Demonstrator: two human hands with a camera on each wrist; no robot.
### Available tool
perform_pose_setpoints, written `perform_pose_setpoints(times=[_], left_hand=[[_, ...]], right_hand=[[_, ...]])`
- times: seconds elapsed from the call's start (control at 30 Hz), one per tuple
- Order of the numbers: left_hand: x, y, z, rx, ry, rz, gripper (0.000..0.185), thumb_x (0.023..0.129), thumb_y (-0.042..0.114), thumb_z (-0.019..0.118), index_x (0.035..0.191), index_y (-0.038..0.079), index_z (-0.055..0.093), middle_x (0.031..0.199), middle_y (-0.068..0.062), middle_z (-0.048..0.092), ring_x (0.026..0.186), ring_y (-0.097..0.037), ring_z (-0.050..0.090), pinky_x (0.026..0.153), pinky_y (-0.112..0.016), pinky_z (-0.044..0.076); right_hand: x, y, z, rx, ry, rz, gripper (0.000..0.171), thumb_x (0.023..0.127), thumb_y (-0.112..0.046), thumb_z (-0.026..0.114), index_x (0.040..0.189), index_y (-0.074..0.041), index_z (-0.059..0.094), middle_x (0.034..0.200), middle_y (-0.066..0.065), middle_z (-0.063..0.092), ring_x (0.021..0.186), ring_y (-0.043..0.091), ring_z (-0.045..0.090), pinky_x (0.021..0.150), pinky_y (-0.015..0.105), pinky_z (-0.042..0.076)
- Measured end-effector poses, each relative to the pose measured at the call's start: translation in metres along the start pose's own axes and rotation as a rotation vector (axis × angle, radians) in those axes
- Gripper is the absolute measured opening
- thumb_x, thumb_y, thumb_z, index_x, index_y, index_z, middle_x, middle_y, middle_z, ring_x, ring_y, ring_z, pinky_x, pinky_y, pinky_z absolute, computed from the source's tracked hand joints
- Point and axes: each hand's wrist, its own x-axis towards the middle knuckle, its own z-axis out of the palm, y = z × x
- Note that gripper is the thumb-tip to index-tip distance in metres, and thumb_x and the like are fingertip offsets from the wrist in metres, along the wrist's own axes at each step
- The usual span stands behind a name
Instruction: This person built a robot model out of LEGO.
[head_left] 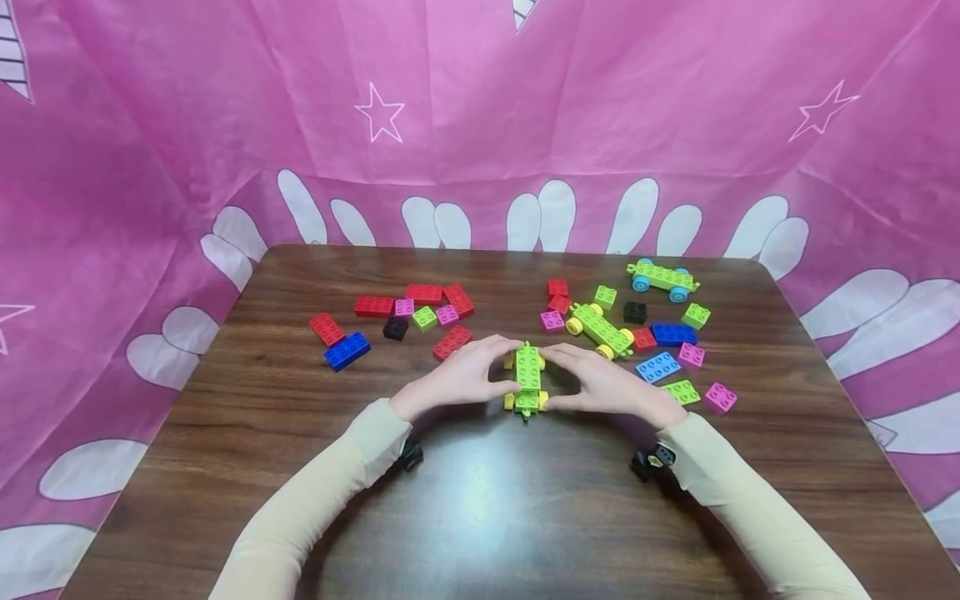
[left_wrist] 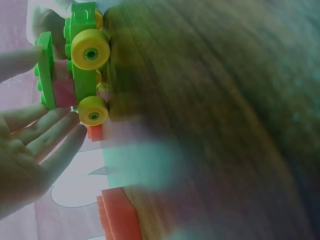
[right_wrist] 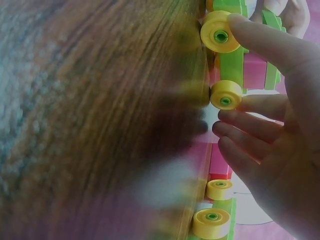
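Both hands, left hand (head_left: 457, 379) and right hand (head_left: 600, 383), pinch the green wheeled car (head_left: 528, 379) (yellow wheels) with curled fingers (right_wrist: 260, 40).

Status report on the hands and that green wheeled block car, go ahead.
Left hand and right hand both pinch the green plastic car with yellow wheels. Car sits on the dark wooden table. Loose coloured bricks lie beyond; nothing blocking.
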Motion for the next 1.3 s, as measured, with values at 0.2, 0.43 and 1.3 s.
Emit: perform_pose_setpoints(times=[0.2, 0.43, 1.3], left_hand=[[-0.0013, 0.0023, -0.0010, 0.012, -0.016, 0.000, 0.067, 0.090, 0.036, 0.071, 0.146, 0.008, 0.047, 0.142, -0.010, 0.057, 0.128, -0.024, 0.058, 0.107, -0.041, 0.049], [0.0013, 0.0065, -0.0069, 0.067, -0.080, -0.030, 0.068, 0.092, 0.038, 0.068, 0.149, 0.008, 0.043, 0.147, -0.010, 0.053, 0.134, -0.025, 0.054, 0.109, -0.043, 0.048], [-0.0016, 0.0039, -0.0018, 0.010, -0.041, -0.003, 0.068, 0.093, 0.032, 0.067, 0.149, 0.004, 0.040, 0.144, -0.013, 0.055, 0.132, -0.027, 0.055, 0.111, -0.043, 0.046]], right_hand=[[0.0007, 0.0007, 0.0004, -0.001, -0.008, 0.011, 0.081, 0.084, -0.051, 0.074, 0.145, -0.005, 0.048, 0.145, 0.012, 0.054, 0.135, 0.028, 0.052, 0.110, 0.049, 0.046], [0.0016, 0.0026, 0.0009, -0.011, -0.010, 0.019, 0.083, 0.084, -0.055, 0.072, 0.146, -0.006, 0.047, 0.146, 0.011, 0.054, 0.136, 0.027, 0.051, 0.110, 0.048, 0.046], [0.0021, 0.0041, 0.0012, -0.012, 0.004, 0.010, 0.083, 0.083, -0.056, 0.072, 0.146, -0.006, 0.048, 0.145, 0.010, 0.055, 0.134, 0.026, 0.052, 0.110, 0.047, 0.046]])
